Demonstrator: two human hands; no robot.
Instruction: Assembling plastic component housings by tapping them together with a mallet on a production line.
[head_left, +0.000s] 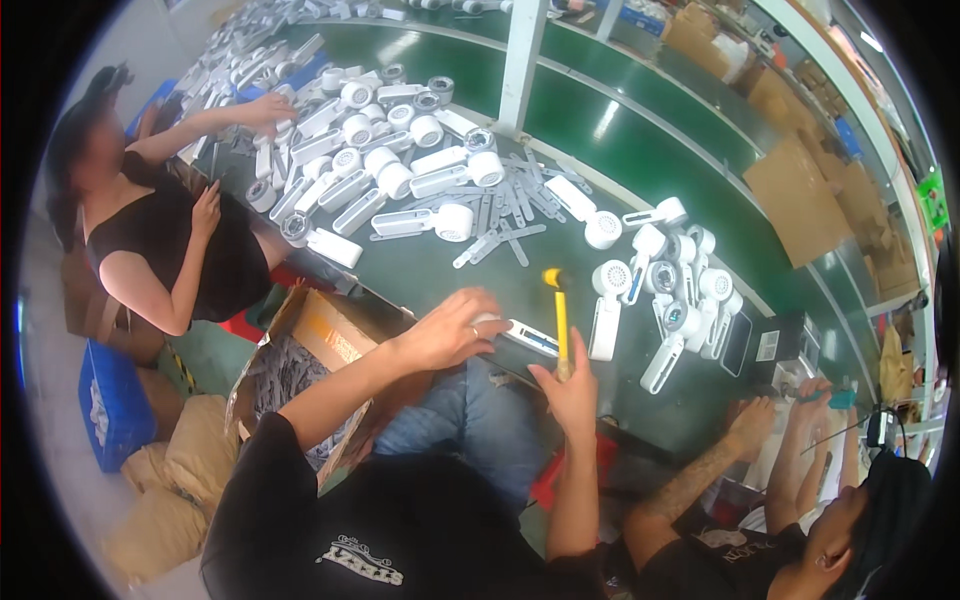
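Observation:
My left hand (pixel 462 328) is closed over one end of a white handheld fan (pixel 530 338) near the table's front edge. The rest of its handle, with a long dark slot, shows between my hands; the covered end is hidden. In my right hand (pixel 572 388) is a small hammer (pixel 560 320) with a yellow handle, held upright, its yellow and black head on top. Just right of the hammer lies another white fan (pixel 606 305). Loose grey strips (pixel 505 215) are scattered on the green table (pixel 420 275) beyond my hands.
White fans are heaped at the far left (pixel 350 150) and right (pixel 690 290). A dark flat device (pixel 737 345) lies near a box (pixel 790 345). An open carton of grey strips (pixel 290 380) stands left of my legs. One co-worker (pixel 170 210) sits left; others (pixel 800 530) work right.

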